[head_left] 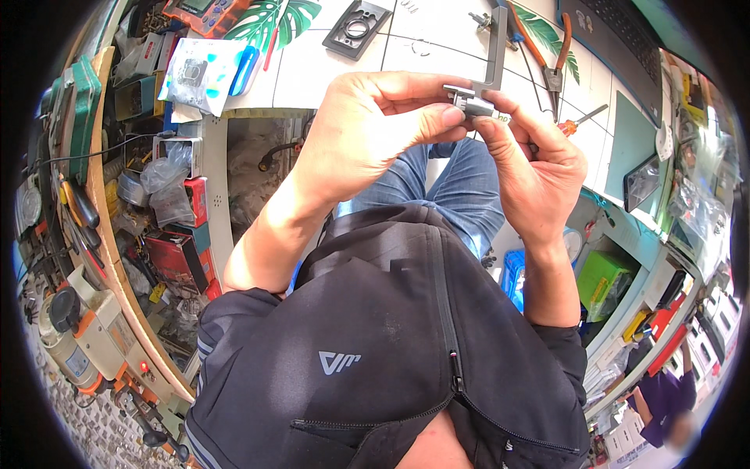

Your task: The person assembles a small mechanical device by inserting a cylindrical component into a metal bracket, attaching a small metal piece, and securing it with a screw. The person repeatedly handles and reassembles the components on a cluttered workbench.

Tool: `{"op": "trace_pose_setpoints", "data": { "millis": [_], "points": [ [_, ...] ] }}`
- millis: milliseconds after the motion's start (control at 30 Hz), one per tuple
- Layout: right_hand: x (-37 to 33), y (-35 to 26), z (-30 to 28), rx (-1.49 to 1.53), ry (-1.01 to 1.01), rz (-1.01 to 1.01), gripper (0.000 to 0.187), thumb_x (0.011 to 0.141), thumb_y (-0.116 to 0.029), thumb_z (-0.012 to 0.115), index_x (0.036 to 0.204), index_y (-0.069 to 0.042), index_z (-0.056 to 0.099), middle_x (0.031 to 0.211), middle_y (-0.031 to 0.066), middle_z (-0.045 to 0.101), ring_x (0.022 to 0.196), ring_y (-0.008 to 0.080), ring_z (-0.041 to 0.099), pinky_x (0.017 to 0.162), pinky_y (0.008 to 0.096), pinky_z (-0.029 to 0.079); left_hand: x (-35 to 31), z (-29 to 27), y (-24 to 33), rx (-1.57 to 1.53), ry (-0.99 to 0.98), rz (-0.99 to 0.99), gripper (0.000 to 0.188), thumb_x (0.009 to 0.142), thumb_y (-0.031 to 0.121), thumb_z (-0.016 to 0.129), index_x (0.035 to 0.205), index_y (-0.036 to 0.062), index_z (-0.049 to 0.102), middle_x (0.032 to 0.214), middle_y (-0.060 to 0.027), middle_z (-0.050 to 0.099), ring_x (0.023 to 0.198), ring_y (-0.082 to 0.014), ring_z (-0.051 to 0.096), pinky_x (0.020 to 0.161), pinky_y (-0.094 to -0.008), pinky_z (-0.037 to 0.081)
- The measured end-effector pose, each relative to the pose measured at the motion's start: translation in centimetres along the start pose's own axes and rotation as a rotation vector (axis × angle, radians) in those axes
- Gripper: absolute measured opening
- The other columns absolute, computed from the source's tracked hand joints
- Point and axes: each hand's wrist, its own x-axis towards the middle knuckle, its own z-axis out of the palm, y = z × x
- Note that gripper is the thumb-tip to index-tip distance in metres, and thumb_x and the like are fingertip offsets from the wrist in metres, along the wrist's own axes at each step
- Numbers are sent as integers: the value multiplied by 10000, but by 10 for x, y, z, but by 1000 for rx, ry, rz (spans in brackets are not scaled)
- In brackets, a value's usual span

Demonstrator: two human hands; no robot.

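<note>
Both my hands are raised over the table's near edge, around a grey metal L-shaped piece (494,51) that looks like a lever handle. A short grey cylinder-shaped part (475,106) sits at its lower end. My left hand (348,137) is closed, pinching that part from the left between thumb and fingers. From the right, my right hand (539,160) grips the same end with thumb and forefinger; its other fingers are curled and partly hidden. Beyond my hands a black rectangular plate with a round opening (375,19) lies on the white tabletop (305,59).
Orange-handled pliers (553,76) and a screwdriver (582,119) lie to the right, near a laptop (617,35) and a phone (642,184). A plastic packet (195,78) and an orange device (205,14) sit at the left. A bench machine (98,336) stands lower left; another person (670,402) is lower right.
</note>
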Motion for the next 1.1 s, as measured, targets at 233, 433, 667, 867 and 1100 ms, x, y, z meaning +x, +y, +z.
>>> {"op": "trace_pose_setpoints", "data": {
  "millis": [233, 433, 667, 867, 1100],
  "points": [
    [-1, -2, -2, 16, -21, 8, 250, 813, -48, 731, 1060, -30, 700, 618, -93, 481, 548, -14, 365, 474, 156, 254, -1, 2, -1, -48, -9, -37, 338, 892, 49, 616, 1201, -74, 556, 1076, -162, 647, 935, -187, 656, 826, -272, 564],
    [-3, -6, -1, 16, -43, -53, 247, 819, -18, 714, 1065, -18, 691, 630, -77, 519, 561, -18, 384, 482, 145, 271, -2, 1, -6, -80, -29, -6, 336, 908, 50, 591, 1211, -83, 532, 1083, -163, 641, 919, -196, 663, 804, -277, 575],
    [-6, -12, 2, 453, -22, 118, 306, 916, -15, 565, 1217, 33, 530, 817, -3, 493, 661, 31, 439, 575, 154, 377, -3, 0, -3, -243, -14, -72, 323, 924, 74, 575, 1209, -71, 529, 1061, -169, 649, 925, -225, 674, 795, -271, 574],
    [-6, -11, -9, 541, -128, 260, 253, 973, -29, 432, 1208, 23, 509, 935, 40, 521, 704, 61, 488, 627, 194, 435, -2, 1, -5, -93, 18, 21, 301, 918, 63, 582, 1187, -67, 549, 1025, -162, 660, 907, -227, 681, 800, -275, 570],
    [-14, 0, 3, 336, -131, 167, 227, 954, -68, 532, 1163, 19, 548, 865, -19, 520, 693, 24, 431, 614, 160, 377, -10, 10, -1, 157, 90, 99, 264, 898, 8, 595, 1149, -71, 581, 992, -155, 670, 887, -200, 678, 787, -275, 566]
  ]
}}
